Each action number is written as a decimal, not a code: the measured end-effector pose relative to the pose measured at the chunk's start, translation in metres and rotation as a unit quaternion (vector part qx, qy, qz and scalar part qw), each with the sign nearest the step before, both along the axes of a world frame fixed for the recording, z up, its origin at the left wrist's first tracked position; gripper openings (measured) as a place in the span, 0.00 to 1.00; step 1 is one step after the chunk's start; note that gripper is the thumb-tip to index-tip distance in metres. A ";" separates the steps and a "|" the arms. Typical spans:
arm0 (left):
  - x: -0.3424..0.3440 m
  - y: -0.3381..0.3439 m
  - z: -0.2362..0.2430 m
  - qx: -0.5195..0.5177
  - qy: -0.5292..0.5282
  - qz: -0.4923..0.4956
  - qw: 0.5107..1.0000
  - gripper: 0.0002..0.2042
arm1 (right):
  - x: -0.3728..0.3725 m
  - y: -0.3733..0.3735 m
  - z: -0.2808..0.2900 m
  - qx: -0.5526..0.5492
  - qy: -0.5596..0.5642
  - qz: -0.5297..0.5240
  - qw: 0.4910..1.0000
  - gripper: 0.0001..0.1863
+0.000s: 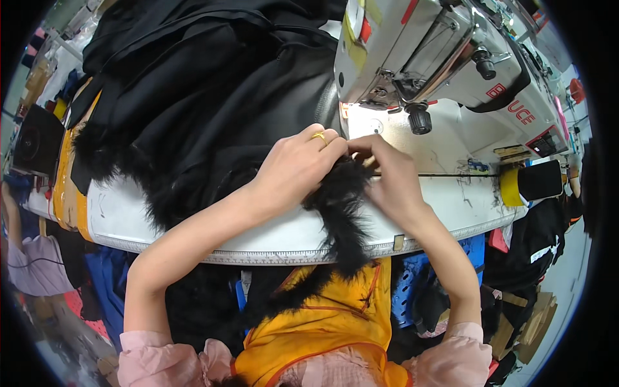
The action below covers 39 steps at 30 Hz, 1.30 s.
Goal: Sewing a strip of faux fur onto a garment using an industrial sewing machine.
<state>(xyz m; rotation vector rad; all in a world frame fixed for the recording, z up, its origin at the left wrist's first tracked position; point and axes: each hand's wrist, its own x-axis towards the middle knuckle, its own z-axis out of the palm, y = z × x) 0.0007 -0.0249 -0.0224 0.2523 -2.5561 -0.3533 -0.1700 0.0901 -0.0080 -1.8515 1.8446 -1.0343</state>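
Observation:
A large black garment (pixel 225 84) lies heaped over the left and middle of the sewing table. My left hand (pixel 298 166), with a ring on one finger, presses and pinches the fabric's edge just in front of the sewing machine's needle area. Close on its right, my right hand (pixel 394 179) has its fingers curled in a pinch at the top of a black feather trim (pixel 347 216). The trim hangs from between my hands over the table edge and down onto my lap. Both hands' fingertips nearly meet, and the fabric and feathers partly hide them.
The white sewing machine (pixel 445 51) stands at the back right, its light shining on the metal plate. A measuring tape (pixel 284 256) runs along the table's front edge. A yellow roll (pixel 509 187) beside a black block sits at right. Blue crates and cardboard lie below.

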 end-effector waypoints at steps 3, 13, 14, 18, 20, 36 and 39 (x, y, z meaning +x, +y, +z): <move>0.007 0.003 0.000 0.015 -0.041 0.035 0.998 0.11 | -0.011 -0.008 -0.017 -0.032 0.027 0.054 0.998 0.21; 0.032 -0.027 0.005 -0.189 -0.074 -0.137 0.970 0.20 | -0.041 -0.017 -0.018 -0.267 0.395 0.153 0.866 0.16; 0.026 -0.029 0.004 -0.187 -0.088 -0.123 0.971 0.21 | -0.046 -0.021 -0.016 -0.248 0.435 0.137 0.855 0.16; 0.000 -0.044 -0.002 -0.163 -0.097 -0.073 0.979 0.21 | -0.061 -0.032 -0.018 -0.116 0.375 0.085 0.916 0.07; -0.004 -0.048 -0.004 -0.148 -0.099 -0.074 0.981 0.21 | -0.063 -0.029 -0.024 -0.043 0.234 0.049 0.970 0.05; -0.004 -0.037 -0.005 -0.188 -0.095 -0.010 0.977 0.21 | -0.084 -0.014 -0.045 0.072 0.238 0.096 0.964 0.20; -0.004 -0.043 -0.002 -0.148 -0.106 -0.030 0.983 0.20 | -0.091 -0.015 -0.058 0.046 0.266 0.080 0.960 0.18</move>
